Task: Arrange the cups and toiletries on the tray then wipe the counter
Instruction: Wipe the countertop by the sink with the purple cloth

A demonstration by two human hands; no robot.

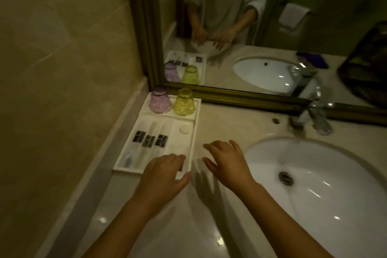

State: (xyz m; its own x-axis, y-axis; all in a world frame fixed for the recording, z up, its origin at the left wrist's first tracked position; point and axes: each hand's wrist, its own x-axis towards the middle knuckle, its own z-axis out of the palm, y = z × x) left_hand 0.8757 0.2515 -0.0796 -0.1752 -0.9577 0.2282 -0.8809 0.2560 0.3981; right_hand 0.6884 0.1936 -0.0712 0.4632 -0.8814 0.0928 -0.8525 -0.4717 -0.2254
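White tray [134,132] sits on beige counter [219,123] in the corner by the wall and mirror [230,27]. Purple cup [159,100] and yellow cup [184,102] upside down, side by side in tray's far section. Dark-labelled packets [151,140] lie in the middle slots, round white soap [184,129] to their right. Left hand [163,174] rests over tray's near right corner, fingers spread. Right hand [227,161] hovers, empty and spread, between tray and sink [314,174]. Faucet [318,111] behind sink.
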